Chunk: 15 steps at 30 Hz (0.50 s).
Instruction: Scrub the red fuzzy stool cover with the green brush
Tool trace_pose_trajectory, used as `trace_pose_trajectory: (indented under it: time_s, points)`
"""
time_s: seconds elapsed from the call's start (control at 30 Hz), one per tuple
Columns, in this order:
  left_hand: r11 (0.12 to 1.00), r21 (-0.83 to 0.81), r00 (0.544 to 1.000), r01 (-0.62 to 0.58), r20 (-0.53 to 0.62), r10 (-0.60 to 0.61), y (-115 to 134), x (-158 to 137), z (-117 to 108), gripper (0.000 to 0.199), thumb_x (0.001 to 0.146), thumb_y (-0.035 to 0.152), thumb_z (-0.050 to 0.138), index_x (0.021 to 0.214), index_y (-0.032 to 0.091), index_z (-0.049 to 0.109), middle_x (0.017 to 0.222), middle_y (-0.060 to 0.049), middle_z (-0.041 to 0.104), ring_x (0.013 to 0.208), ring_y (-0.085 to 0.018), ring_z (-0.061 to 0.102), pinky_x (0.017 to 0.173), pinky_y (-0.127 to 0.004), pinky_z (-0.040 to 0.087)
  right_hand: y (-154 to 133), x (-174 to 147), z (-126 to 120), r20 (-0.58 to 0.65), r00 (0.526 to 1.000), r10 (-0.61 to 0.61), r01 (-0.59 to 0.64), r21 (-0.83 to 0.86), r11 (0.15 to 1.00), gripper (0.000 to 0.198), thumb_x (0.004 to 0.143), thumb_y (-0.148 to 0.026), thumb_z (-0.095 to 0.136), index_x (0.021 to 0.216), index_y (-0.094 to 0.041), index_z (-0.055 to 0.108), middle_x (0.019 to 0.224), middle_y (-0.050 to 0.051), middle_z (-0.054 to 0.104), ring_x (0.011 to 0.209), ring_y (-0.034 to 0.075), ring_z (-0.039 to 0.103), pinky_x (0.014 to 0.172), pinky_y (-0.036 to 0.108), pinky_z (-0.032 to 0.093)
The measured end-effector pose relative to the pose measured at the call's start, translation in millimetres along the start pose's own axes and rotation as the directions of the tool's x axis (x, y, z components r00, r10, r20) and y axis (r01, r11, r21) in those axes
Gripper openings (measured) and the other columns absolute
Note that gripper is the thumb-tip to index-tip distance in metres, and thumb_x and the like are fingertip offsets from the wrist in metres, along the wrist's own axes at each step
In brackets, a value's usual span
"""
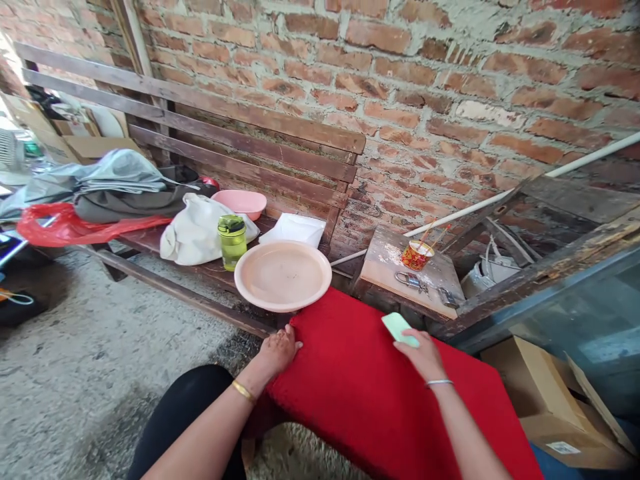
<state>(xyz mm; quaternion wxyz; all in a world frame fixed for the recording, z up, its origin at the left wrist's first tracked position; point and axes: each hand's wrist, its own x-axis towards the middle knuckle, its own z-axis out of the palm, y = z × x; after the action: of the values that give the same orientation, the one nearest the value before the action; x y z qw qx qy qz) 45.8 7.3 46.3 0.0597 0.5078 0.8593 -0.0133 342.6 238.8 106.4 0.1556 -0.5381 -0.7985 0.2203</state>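
Note:
A red cloth [350,380] lies spread over a flat surface in front of me. My left hand [280,348] is at its left edge, near the far corner, with the fingers bent over the edge and the thumb on top. Between the fingers and thumb of my right hand [423,353] is a pale green oblong block [400,328], held against the cloth's far part; its underside is hidden. Just beyond the far left corner sits a round pale pink basin [283,275] with some liquid in it.
A wooden bench [200,303] along the brick wall bears a green bottle [232,241], a white bag [193,230], a pink tub [241,202] and folded clothes [120,177]. A small stand [373,267] holds a red patterned cup [416,255] and a padlock [409,279]. Cardboard boxes [540,393] stand at right.

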Motion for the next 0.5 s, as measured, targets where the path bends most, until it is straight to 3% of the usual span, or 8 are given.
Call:
trace_pose_trajectory:
  time_s: [0.13,0.23,0.33,0.5]
  points:
    - [1.0,-0.01,0.999,-0.005,-0.051,0.004,-1,3,12,0.052,0.099,0.037,0.046,0.136,0.0,0.052,0.109,-0.024,0.068,0.102,-0.029,0.068,0.086,-0.037,0.055,-84,8,63,0.14,0.975,-0.17,0.168,0.028,0.985,0.031,0.067,-0.036,0.072,0.097,-0.028,0.071,0.096,0.0,0.056,0.088,0.017,0.06,0.079,0.027,0.044]
    - [1.0,0.002,0.996,-0.007,-0.087,0.008,-2,6,16,0.052,0.098,0.037,0.049,0.134,0.001,0.053,0.107,-0.023,0.068,0.1,-0.028,0.069,0.084,-0.036,0.056,-112,12,84,0.198,0.961,-0.195,0.194,0.022,0.981,0.034,0.064,-0.032,0.078,0.097,-0.03,0.071,0.094,-0.001,0.055,0.084,0.017,0.058,0.075,0.027,0.042]
    - [1.0,0.006,0.996,-0.007,-0.083,0.008,-2,7,18,0.052,0.098,0.038,0.051,0.134,0.0,0.053,0.103,-0.023,0.069,0.099,-0.028,0.07,0.083,-0.035,0.056,-98,16,79,0.217,0.963,-0.157,0.161,0.002,0.987,0.034,0.063,-0.03,0.078,0.096,-0.03,0.072,0.091,-0.001,0.055,0.083,0.018,0.058,0.073,0.027,0.041]
    - [1.0,-0.016,0.999,-0.001,-0.054,0.0,-2,10,17,0.054,0.098,0.039,0.05,0.133,-0.002,0.053,0.101,-0.023,0.069,0.098,-0.03,0.07,0.082,-0.036,0.056,-9,14,26,0.142,0.99,0.0,0.006,-0.045,0.999,0.035,0.063,-0.038,0.071,0.096,-0.029,0.072,0.09,0.0,0.059,0.085,0.021,0.062,0.077,0.031,0.045]
